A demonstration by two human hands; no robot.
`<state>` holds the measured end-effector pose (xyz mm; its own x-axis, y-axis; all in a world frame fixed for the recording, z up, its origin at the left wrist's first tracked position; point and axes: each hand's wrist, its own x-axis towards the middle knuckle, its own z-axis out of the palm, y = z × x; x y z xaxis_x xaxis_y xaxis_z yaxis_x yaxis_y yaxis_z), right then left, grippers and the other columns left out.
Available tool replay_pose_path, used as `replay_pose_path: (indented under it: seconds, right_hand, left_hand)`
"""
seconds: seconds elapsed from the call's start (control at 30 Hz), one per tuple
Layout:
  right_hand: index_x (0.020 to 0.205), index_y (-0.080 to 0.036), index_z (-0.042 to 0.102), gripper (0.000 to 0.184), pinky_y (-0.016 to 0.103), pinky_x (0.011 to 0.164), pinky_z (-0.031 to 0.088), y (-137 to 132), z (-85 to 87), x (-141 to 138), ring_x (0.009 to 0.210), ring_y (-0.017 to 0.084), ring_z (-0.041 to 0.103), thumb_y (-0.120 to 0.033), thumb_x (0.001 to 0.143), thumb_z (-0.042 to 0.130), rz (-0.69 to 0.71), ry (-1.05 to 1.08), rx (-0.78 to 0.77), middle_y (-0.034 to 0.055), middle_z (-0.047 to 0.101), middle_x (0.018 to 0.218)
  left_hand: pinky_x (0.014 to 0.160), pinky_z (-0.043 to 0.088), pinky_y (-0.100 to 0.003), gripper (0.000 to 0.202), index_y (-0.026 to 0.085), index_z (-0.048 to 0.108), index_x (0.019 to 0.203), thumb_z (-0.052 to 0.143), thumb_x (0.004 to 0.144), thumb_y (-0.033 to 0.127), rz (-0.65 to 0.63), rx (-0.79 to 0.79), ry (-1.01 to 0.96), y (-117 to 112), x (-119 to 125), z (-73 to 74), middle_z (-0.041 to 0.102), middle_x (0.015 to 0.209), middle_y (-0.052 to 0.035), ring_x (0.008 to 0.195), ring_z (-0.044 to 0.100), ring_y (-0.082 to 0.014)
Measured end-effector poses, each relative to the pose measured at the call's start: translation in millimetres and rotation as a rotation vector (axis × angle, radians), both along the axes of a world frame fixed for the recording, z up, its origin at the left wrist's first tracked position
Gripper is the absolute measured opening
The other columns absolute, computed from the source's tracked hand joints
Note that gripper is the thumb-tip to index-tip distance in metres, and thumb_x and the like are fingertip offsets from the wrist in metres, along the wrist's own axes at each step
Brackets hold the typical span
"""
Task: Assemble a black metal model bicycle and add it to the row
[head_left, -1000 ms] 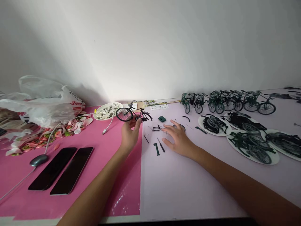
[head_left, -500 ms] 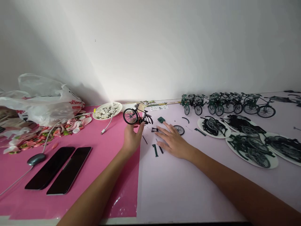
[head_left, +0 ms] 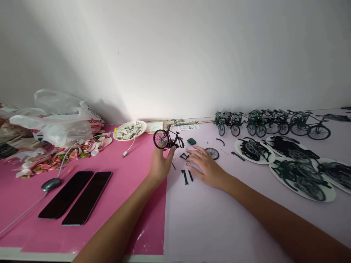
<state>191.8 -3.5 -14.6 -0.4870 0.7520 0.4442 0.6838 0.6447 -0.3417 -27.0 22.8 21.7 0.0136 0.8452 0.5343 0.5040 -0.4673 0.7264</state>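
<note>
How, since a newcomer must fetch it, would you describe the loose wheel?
Find the pale sheet right of the pink sheet. Just beyond the right hand, left of the plates, lies the wheel. Unlike wheels on plates or bicycles, it lies loose on the sheet.

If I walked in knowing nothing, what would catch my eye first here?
Probably the miniature bicycle held up in the left hand, near the middle of the view. Next, the row of similar bicycles standing near the wall on the right, then the bright pink covering on the left.
</note>
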Motion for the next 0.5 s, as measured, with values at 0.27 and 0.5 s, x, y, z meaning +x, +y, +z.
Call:
replay_pose_path:
  seconds: [0.27, 0.5]
  right_hand:
    - [0.116, -0.025, 0.073, 0.028, 0.059, 0.119, 0.041, 3.0, -4.4, 0.4, 0.150, 0.033, 0.037, -0.034, 0.107, 0.048, -0.015, 0.023, -0.026, 0.0060, 0.065, 0.141]
    - [0.117, -0.025, 0.076, 0.025, 0.058, 0.110, 0.047, 4.8, -5.8, 3.0, 0.133, 0.034, 0.048, -0.029, 0.103, 0.055, -0.006, 0.015, 0.034, 0.0100, 0.069, 0.126]
  left_hand:
    - [0.093, 0.055, -0.041, 0.023, 0.021, 0.067, 0.116, 0.060, 0.099, 0.035, -0.032, 0.072, 0.027, -0.4, 1.9, -4.8, 0.076, 0.112, -0.0098, 0.103, 0.069, -0.0243]
    - [0.088, 0.056, -0.040, 0.026, 0.021, 0.064, 0.120, 0.058, 0.099, 0.034, -0.064, 0.068, 0.030, -3.9, 5.4, -5.3, 0.074, 0.113, -0.0105, 0.099, 0.068, -0.0229]
